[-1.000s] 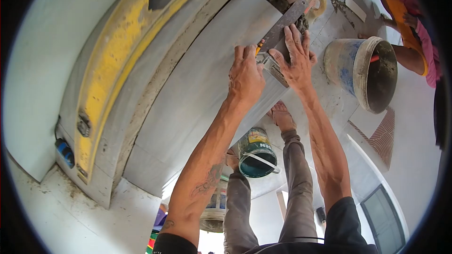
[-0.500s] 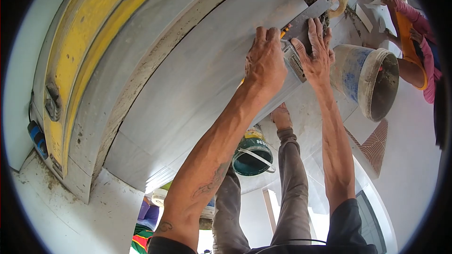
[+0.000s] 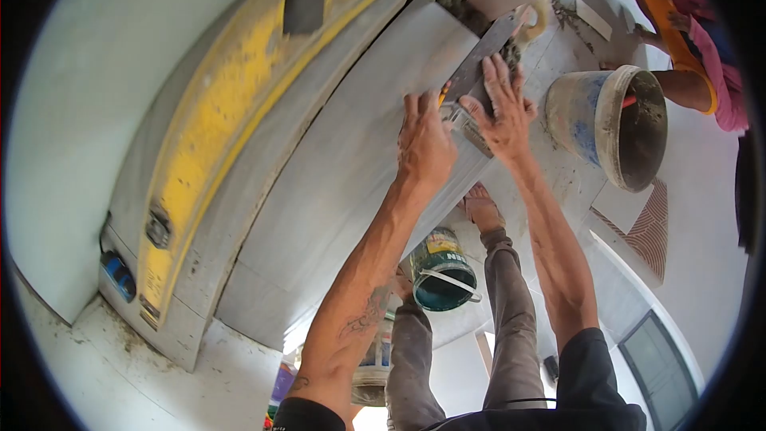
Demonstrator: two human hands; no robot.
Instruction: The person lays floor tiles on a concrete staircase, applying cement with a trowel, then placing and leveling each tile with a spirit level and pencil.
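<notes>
My left hand (image 3: 428,137) is closed, with a yellow-orange pencil (image 3: 444,95) showing beside its fingertips; most of the pencil is hidden. It rests on a large grey tile (image 3: 335,160). My right hand (image 3: 504,116) lies with fingers stretched over a flat metal square (image 3: 488,41), thumb pointing toward my left hand. The square's blade reaches across the tile's far end, and its thicker stock lies along the near edge, partly covered by my right hand.
A long yellow level (image 3: 227,104) lies to the left, near a blue-and-black device (image 3: 120,275). A green bucket (image 3: 443,295) stands by my legs. A larger, dirty bucket (image 3: 574,116) is at the right. Beyond it is another person in a pink sleeve (image 3: 714,48).
The view has shifted, so the yellow level and blue device sit further right in it. Both hands stay at the square, left still closed, right still spread.
</notes>
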